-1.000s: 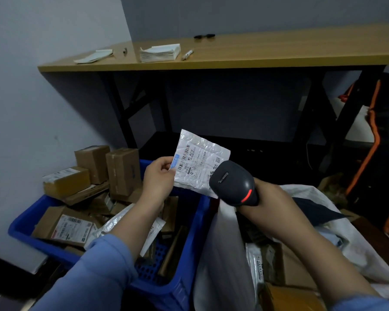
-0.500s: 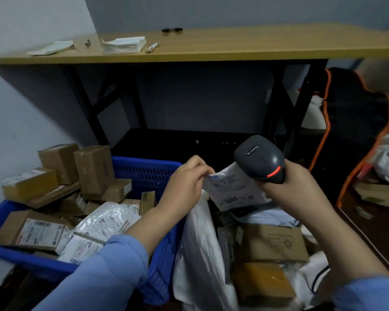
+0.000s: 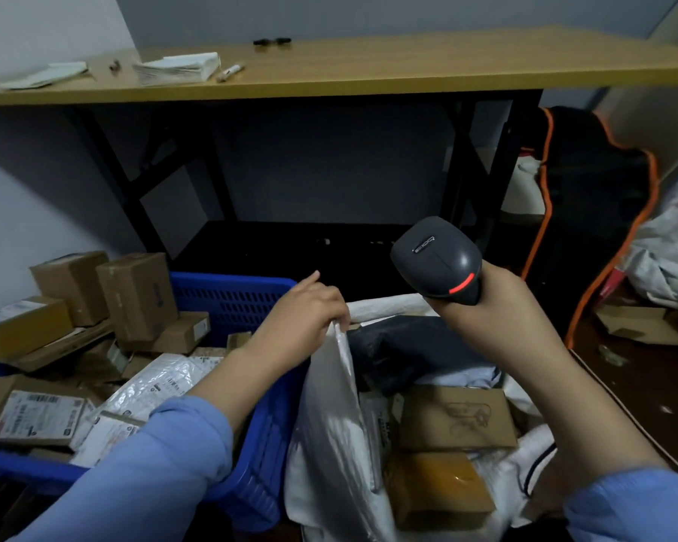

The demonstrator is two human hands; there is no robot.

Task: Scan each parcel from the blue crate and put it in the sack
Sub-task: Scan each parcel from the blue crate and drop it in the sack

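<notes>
My left hand (image 3: 310, 311) pinches the sack (image 3: 329, 416) rim beside the blue crate (image 3: 231, 299), my right hand (image 3: 482, 307) grips the scanner (image 3: 437, 260) above it — no parcel held, so next likely comes another parcel (image 3: 36, 418) from the crate.

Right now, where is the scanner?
The scanner is in the right hand, held up above the open white sack, right of the blue crate.

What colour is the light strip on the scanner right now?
Red-orange, a curved strip on the dark grey scanner held in the right hand; the head view shows it clearly.
</notes>
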